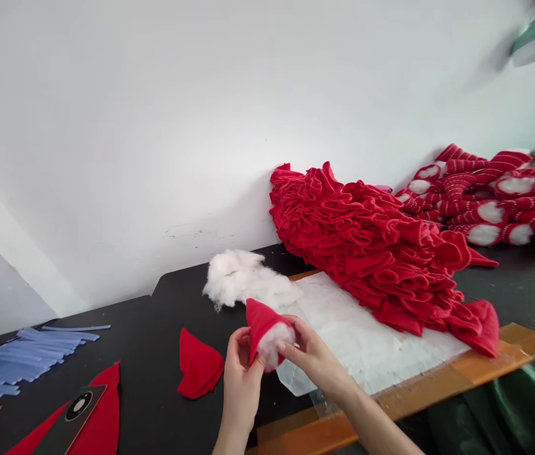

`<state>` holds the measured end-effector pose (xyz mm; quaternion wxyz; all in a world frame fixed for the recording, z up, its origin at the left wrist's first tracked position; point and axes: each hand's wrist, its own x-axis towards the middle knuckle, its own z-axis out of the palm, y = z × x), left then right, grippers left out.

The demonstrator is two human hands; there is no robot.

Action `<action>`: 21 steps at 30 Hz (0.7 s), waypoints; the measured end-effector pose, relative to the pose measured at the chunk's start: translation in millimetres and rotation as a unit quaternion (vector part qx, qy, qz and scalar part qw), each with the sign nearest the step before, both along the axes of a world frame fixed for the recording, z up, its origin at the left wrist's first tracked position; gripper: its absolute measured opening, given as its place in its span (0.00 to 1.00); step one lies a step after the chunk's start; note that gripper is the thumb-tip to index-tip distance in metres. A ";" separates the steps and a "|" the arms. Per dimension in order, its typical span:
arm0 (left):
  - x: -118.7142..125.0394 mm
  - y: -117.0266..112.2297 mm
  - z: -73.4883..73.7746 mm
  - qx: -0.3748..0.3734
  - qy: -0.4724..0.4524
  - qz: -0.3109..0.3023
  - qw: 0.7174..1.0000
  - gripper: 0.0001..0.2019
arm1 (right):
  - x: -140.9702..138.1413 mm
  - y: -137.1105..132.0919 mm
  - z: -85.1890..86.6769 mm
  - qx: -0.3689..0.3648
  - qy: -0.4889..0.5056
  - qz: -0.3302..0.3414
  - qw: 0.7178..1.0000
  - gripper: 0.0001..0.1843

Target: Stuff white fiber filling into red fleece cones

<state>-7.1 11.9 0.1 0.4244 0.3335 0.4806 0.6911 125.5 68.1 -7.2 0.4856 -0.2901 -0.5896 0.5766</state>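
A long black bench (509,284) carries a large heap of ruffled red felt pieces (367,246), partly lying on a white plastic sheet (367,335), and a loose mound of white polyester stuffing (243,278) just beside it. A flat red felt cone (198,365) lies near the hands. Above the bench, the left hand (241,379) closes around a second red felt cone (260,322), while the right hand (315,357) pinches a tuft of white stuffing (274,344) at its open mouth.
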 end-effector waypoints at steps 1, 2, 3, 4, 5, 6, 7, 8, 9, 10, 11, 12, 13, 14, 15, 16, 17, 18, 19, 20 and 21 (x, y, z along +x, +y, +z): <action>-2.6 0.0 -0.1 -0.004 0.025 0.005 1.000 0.18 | 2.7 -1.1 0.9 -0.005 0.006 0.039 0.999 0.17; -4.5 0.2 0.3 -0.008 0.053 0.001 0.999 0.17 | 4.0 -1.9 1.0 -0.013 0.007 0.051 0.999 0.16; -5.4 0.5 1.0 -0.012 0.082 -0.008 0.997 0.15 | 3.7 -2.6 0.2 -0.021 0.006 0.041 0.999 0.14; -5.5 0.8 1.8 -0.017 0.110 -0.019 0.994 0.13 | 1.9 -3.3 -1.6 -0.027 0.002 0.018 0.999 0.11; -5.0 1.3 2.4 -0.024 0.136 -0.027 0.990 0.11 | -1.1 -4.0 -4.0 -0.027 -0.002 -0.008 1.000 0.10; -4.1 1.9 2.5 -0.030 0.159 -0.031 0.986 0.09 | -5.0 -4.9 -6.8 -0.021 -0.009 -0.028 0.999 0.09; -3.2 2.6 1.9 -0.035 0.180 -0.029 0.983 0.06 | -9.2 -5.7 -9.7 -0.010 -0.017 -0.044 0.999 0.08; -2.2 3.6 0.5 -0.035 0.199 -0.017 0.979 0.04 | -13.3 -6.4 -12.5 0.003 -0.026 -0.065 0.998 0.07; -1.4 4.8 -1.5 -0.030 0.214 0.003 0.976 0.06 | -16.9 -6.8 -15.0 0.015 -0.036 -0.094 0.995 0.07; -0.8 6.1 -4.0 -0.023 0.227 0.028 0.973 0.08 | -19.8 -6.7 -17.4 0.022 -0.045 -0.127 0.991 0.06; -0.3 7.5 -6.9 -0.015 0.235 0.059 0.970 0.11 | -22.0 -6.2 -19.4 0.025 -0.052 -0.162 0.985 0.06; 0.1 8.8 -9.7 -0.011 0.242 0.093 0.966 0.13 | -23.5 -5.2 -21.4 0.024 -0.056 -0.192 0.979 0.06; 0.2 9.9 -12.3 -0.011 0.247 0.126 0.961 0.14 | -24.4 -4.1 -23.1 0.022 -0.059 -0.214 0.975 0.07; 0.2 10.9 -14.5 -0.017 0.252 0.152 0.956 0.15 | -24.9 -3.0 -24.7 0.022 -0.060 -0.227 0.972 0.07; 0.0 11.5 -16.1 -0.026 0.259 0.169 0.951 0.15 | -25.2 -2.3 -25.9 0.024 -0.060 -0.232 0.971 0.08; -0.4 11.9 -17.1 -0.039 0.271 0.175 0.946 0.15 | -25.2 -2.1 -26.8 0.029 -0.060 -0.233 0.970 0.08; -0.8 12.0 -17.6 -0.054 0.286 0.170 0.941 0.13 | -25.0 -2.6 -27.2 0.033 -0.060 -0.232 0.970 0.07; -1.3 11.8 -17.7 -0.068 0.302 0.159 0.937 0.12 | -24.6 -3.8 -27.0 0.039 -0.058 -0.226 0.972 0.07; -1.6 11.4 -17.6 -0.079 0.317 0.142 0.934 0.10 | -24.2 -5.7 -26.2 0.046 -0.059 -0.212 0.974 0.07; -1.8 10.8 -17.4 -0.085 0.327 0.123 0.933 0.07 | -23.7 -8.0 -25.2 0.055 -0.062 -0.192 0.978 0.11; -1.6 10.1 -17.3 -0.086 0.329 0.105 0.935 0.05 | -23.3 -10.4 -24.0 0.065 -0.067 -0.172 0.981 0.17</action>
